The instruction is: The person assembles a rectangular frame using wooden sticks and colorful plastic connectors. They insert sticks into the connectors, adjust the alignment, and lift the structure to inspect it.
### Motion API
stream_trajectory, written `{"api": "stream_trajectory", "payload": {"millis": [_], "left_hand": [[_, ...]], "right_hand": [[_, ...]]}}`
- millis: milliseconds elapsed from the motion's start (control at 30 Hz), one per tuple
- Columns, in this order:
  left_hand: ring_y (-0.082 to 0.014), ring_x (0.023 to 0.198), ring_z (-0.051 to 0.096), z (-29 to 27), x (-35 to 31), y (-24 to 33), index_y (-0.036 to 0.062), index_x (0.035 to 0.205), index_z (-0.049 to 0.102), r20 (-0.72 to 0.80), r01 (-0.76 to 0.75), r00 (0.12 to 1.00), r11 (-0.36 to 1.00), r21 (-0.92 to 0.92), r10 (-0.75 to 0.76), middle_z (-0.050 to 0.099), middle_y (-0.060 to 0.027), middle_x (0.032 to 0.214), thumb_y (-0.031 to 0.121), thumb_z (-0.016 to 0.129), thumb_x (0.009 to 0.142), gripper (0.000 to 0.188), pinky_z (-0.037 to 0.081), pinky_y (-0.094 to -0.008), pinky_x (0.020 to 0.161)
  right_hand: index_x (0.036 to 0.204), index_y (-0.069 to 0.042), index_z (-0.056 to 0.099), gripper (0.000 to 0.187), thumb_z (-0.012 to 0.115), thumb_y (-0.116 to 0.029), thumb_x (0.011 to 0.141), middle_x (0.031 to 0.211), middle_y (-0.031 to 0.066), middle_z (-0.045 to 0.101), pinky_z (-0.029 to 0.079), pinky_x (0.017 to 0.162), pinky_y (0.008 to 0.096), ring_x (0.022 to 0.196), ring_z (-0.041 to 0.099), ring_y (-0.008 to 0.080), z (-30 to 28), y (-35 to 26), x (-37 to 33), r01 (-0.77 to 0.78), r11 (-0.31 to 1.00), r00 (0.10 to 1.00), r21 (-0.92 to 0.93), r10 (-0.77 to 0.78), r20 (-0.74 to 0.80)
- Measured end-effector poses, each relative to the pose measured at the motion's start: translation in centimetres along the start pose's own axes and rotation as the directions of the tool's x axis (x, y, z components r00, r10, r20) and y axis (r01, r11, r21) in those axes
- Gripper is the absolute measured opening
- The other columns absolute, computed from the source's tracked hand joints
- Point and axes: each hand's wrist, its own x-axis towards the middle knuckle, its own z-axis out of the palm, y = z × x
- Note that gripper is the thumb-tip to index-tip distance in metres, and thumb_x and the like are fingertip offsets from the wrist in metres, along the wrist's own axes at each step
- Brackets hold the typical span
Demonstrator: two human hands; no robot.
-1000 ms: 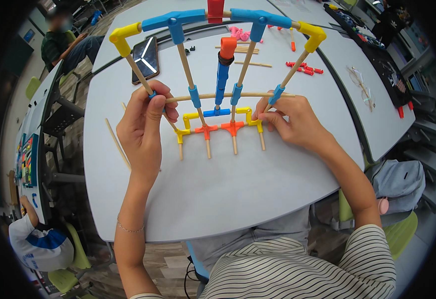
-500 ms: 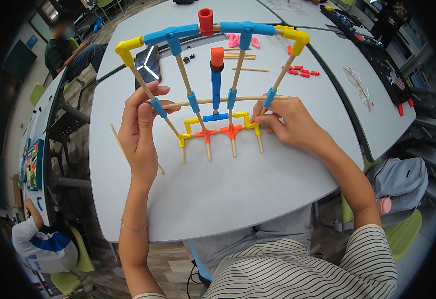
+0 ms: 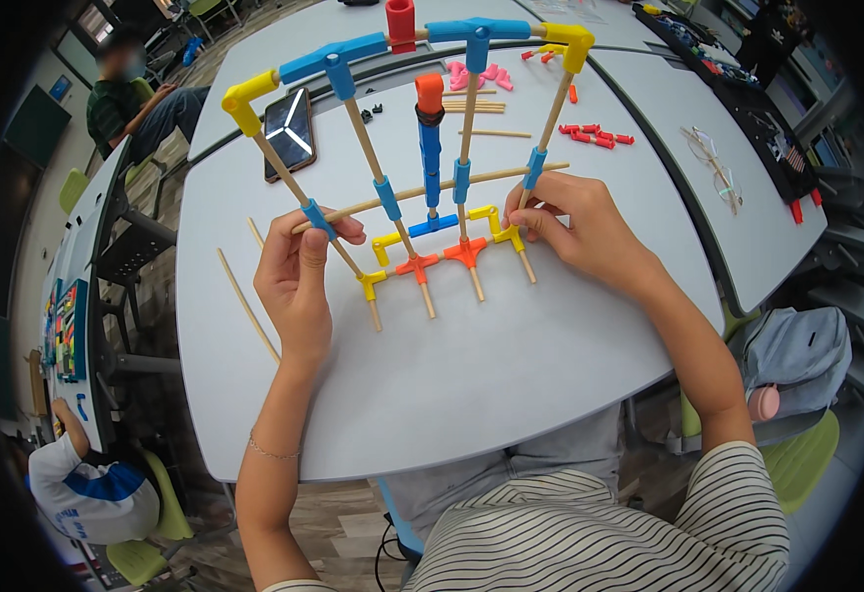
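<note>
A frame of wooden sticks and plastic connectors [image 3: 380, 197] stands upright between my hands, with blue, yellow, orange and red joints. One long crosswise stick [image 3: 486, 180] runs past its four uprights at the blue sleeve connectors. My left hand [image 3: 297, 281] is closed, thumb and fingers round the blue sleeve connector [image 3: 319, 219] on the leftmost upright. On the rightmost upright, my right hand [image 3: 578, 225] pinches the stick just below its blue sleeve; some fingertips are hidden. Behind the middle rises a blue post [image 3: 430, 153] with an orange top.
Loose sticks [image 3: 246, 304] lie left of my left hand. Farther back on the table are a phone [image 3: 290, 135], more sticks [image 3: 476, 105], pink pieces [image 3: 461, 77] and red connectors [image 3: 598, 136]. Glasses [image 3: 716, 176] rest on the right table. Two people sit at the left.
My left hand has moved down and slightly right, now round the left blue sleeve. The frame has shifted and tilted a little, its top moving up and left. The right hand stays on the right upright.
</note>
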Motion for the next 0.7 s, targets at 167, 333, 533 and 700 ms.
{"api": "stream_trajectory", "payload": {"millis": [167, 333, 533, 700], "left_hand": [[-0.0205, 0.089, 0.066, 0.1, -0.6, -0.3, 0.0005, 0.109, 0.057, -0.012, -0.04, 0.999, 0.999, 0.03, 0.04, 0.065, -0.0124, 0.094, 0.028, 0.053, 0.104, 0.028, 0.054, -0.0367, 0.086], [-0.0207, 0.088, 0.066, 0.0, -0.8, -0.2, -0.0001, 0.108, 0.058, -0.019, -0.063, 0.998, 0.996, 0.068, 0.065, 0.065, -0.0121, 0.094, 0.025, 0.054, 0.104, 0.026, 0.054, -0.0358, 0.085], [-0.0202, 0.086, 0.067, -0.5, 0.0, -0.1, -0.0003, 0.112, 0.058, 0.037, -0.042, 0.999, 0.996, 0.083, 0.039, 0.066, -0.0124, 0.094, 0.023, 0.053, 0.104, 0.025, 0.055, -0.0362, 0.084], [-0.0207, 0.087, 0.067, -0.9, 0.0, 0.0, 0.0006, 0.12, 0.056, 0.081, 0.003, 0.997, 1.0, 0.028, -0.005, 0.067, -0.013, 0.097, 0.028, 0.053, 0.104, 0.032, 0.055, -0.0374, 0.086]], "right_hand": [[0.089, 0.005, 0.062, 0.007, 0.065, -0.002, 0.091, 0.081, 0.0131, 0.066, 0.055, 0.066, 0.0289, 0.068, 0.068, 0.018, 0.0, 0.0, -0.1, -0.002, 0.999, 1.0, -0.032, 0.001, -0.022], [0.09, 0.005, 0.063, 0.01, 0.066, -0.005, 0.091, 0.081, 0.013, 0.067, 0.055, 0.067, 0.0295, 0.069, 0.068, 0.0175, -0.1, -0.2, 0.1, -0.026, 0.999, 0.999, -0.022, 0.025, -0.022], [0.09, 0.005, 0.063, 0.012, 0.067, -0.007, 0.091, 0.083, 0.0135, 0.069, 0.056, 0.072, 0.0297, 0.073, 0.069, 0.0185, -0.3, 0.1, 0.1, -0.021, 1.0, 1.0, -0.022, 0.021, -0.017], [0.091, 0.005, 0.064, 0.013, 0.067, -0.008, 0.092, 0.087, 0.0136, 0.07, 0.056, 0.074, 0.0298, 0.079, 0.07, 0.0193, -0.4, 0.2, 0.1, 0.04, 0.999, 0.999, -0.031, -0.041, -0.026]]}}
